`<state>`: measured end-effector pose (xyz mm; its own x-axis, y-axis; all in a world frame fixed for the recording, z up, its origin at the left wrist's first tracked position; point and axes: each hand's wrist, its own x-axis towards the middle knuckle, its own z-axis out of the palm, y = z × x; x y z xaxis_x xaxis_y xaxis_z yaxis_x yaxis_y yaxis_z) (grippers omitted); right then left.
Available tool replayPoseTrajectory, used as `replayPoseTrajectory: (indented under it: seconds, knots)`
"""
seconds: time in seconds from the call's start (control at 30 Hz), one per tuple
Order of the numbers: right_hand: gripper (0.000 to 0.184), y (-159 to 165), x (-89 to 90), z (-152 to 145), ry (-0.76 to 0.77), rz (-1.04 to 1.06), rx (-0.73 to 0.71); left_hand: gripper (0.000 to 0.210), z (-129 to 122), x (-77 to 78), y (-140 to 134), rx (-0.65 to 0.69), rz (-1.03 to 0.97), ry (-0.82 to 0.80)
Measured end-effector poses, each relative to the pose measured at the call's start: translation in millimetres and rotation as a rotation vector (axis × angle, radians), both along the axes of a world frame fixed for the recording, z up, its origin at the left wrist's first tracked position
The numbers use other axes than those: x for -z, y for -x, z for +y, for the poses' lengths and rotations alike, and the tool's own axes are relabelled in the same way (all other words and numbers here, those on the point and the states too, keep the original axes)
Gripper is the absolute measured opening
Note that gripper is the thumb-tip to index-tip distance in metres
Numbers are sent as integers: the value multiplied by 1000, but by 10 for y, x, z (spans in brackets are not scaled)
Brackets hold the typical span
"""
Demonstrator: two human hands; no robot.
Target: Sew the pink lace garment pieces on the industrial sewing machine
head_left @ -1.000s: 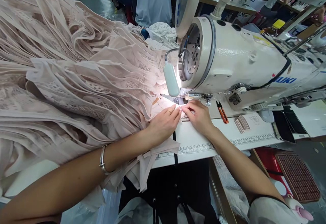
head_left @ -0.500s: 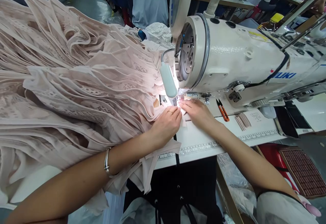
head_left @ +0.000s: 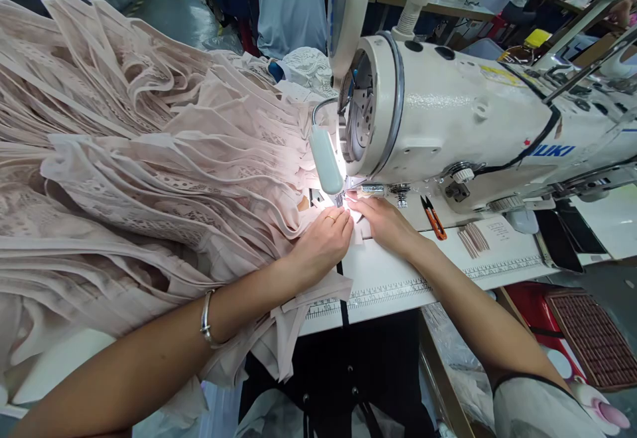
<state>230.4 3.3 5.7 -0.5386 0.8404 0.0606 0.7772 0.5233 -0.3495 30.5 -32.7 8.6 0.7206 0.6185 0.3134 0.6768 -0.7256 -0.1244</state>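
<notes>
At the needle area of a white sewing machine (head_left: 438,113), both my hands work close together on pale pink fabric. My left hand (head_left: 326,235) is closed on the edge of a pink fabric piece (head_left: 318,292), just in front of the presser foot (head_left: 339,199). Beside it, my right hand (head_left: 381,222) pinches the fabric with its fingertips near the foot; the glare of the lamp (head_left: 326,159) partly hides them. A large heap of pink lace-trimmed garments (head_left: 164,179) spreads out to the left, running up to my left hand.
Orange-handled thread snips (head_left: 432,218) lie on the machine bed, right of my right hand. Beside them are several thin pink strips (head_left: 474,240) and a dark phone-like slab (head_left: 558,240). A printed ruler (head_left: 388,294) runs along the table's front edge. Another person in blue (head_left: 291,6) sits beyond.
The whole view has shifted slightly. Both hands keep nearly the same place at the presser foot, still holding the fabric.
</notes>
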Motion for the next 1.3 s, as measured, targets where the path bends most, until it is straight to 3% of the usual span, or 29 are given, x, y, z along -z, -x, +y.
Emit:
replayPoseTrajectory:
  seconds: [0.3, 0.7, 1.03, 1.3]
  knots:
    - [53, -37, 19, 32, 25, 51, -55, 33, 2, 33, 20, -2, 7, -25]
    - [55, 63, -58, 2, 121, -23, 67, 35, 43, 57, 30, 0, 0, -44]
    - [49, 95, -136, -10, 202, 8, 74, 36, 59, 64, 21, -32, -8, -39]
    - [47, 37, -21, 25, 138, -11, 55, 36, 76, 45, 38, -64, 7, -33]
